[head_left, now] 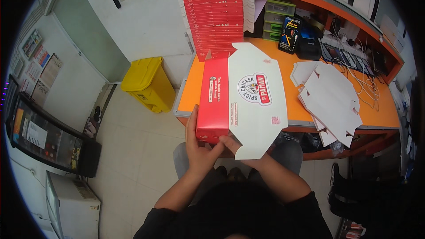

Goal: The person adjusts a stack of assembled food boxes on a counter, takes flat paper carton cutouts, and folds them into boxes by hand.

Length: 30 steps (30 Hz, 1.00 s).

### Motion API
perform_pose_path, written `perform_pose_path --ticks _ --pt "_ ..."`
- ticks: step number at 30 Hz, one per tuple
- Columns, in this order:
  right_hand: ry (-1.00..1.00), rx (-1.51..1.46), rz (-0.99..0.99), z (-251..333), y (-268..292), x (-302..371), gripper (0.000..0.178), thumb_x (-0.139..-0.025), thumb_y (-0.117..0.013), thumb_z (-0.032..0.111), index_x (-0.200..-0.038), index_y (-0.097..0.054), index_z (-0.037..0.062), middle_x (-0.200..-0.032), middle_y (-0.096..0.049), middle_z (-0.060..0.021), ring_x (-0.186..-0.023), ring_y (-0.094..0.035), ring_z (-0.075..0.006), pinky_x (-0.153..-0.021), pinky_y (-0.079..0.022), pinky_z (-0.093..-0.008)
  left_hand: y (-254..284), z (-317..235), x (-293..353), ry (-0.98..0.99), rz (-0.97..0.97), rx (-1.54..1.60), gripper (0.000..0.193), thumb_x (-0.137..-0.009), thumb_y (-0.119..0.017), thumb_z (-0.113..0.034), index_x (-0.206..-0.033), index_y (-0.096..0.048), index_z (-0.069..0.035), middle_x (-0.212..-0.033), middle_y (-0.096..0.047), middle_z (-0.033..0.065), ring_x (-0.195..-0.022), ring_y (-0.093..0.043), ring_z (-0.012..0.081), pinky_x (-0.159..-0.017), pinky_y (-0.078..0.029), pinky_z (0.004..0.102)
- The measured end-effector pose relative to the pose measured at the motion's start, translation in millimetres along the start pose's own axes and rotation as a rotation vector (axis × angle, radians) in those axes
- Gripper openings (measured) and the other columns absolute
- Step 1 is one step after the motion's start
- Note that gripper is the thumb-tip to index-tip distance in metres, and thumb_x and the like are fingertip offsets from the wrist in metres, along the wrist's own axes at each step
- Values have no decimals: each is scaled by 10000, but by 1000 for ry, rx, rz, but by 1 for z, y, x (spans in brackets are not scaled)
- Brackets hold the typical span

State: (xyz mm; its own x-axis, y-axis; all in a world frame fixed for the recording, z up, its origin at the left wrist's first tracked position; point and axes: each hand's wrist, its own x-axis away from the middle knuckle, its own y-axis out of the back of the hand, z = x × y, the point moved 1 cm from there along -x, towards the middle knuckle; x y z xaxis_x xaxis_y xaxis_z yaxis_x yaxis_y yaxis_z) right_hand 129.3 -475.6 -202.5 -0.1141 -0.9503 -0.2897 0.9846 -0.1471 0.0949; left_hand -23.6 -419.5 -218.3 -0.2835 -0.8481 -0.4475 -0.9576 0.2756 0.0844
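Observation:
A red and white cardboard food box (213, 95) is held in front of me at the near edge of the orange table. Its red body is folded up on the left, and its white lid flap (258, 106), with a round printed emblem, spreads out to the right. My left hand (198, 148) grips the near left corner, fingers along the red side. My right hand (231, 145) pinches the near end where body and lid meet; its other fingers are hidden under the flap. A leaning stack of red and white boxes (214, 22) stands beyond the held box.
Flat white cardboard blanks (330, 97) lie piled on the right of the orange table (380, 110). Behind them are a phone (290, 34), green drawers (279, 9) and tangled white cables (366, 82). A yellow bin (148, 84) stands left of the table.

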Motion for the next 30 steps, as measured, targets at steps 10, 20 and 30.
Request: perform_pose_path --ticks 10,20,30 --pt "48 18 6 -3 -4 5 366 -969 -768 188 -1275 -639 33 -1142 -681 -93 -994 -660 -210 -872 -558 -383 -3 1 7 -32 -9 -68 1024 -792 -866 -76 -1616 -263 -4 -1580 -363 203 -1419 -489 309 -1101 -528 432" --pt "382 599 -186 16 -23 8 355 -1052 -593 190 -1271 -602 -89 -1124 -665 -204 -971 -666 -349 -846 -536 -430 -15 5 14 -65 -110 -163 969 -861 -834 -117 -1622 -246 3 -1607 -345 230 -1431 -456 350 -1091 -490 425" --pt "470 404 -177 17 -26 4 165 -1031 -597 62 -1070 -650 -89 -964 -679 -189 -808 -671 -279 -729 -519 -387 -18 10 16 -286 -242 -304 685 -974 -742 -148 -1526 -369 6 -1465 -461 163 -1289 -551 223 -994 -507 350"
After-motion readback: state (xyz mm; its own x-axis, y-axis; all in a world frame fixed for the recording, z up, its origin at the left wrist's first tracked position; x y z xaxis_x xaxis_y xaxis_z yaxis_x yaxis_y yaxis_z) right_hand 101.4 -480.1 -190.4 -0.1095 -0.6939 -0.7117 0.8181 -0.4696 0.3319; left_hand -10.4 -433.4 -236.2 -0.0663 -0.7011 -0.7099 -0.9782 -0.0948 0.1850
